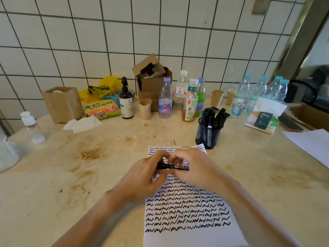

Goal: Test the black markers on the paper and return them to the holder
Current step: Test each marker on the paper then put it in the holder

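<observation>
A black marker (175, 167) lies level between both hands, a little above the white paper (187, 207), which is covered in rows of black squiggles. My left hand (147, 177) grips the marker's left end, where its cap sits. My right hand (194, 166) pinches the labelled barrel at the right. Whether the cap is on or off is hidden by my fingers. The black mesh holder (208, 134) stands just beyond the paper's far right corner, filled with several black markers (213, 115).
Along the tiled wall stand several bottles (165, 98), paper cups (217, 98), cardboard boxes (153, 82), a pump bottle (126, 100) and a tissue pack (263, 116). Another white sheet (309, 145) lies at the right edge. The stained counter (89, 166) stretches left.
</observation>
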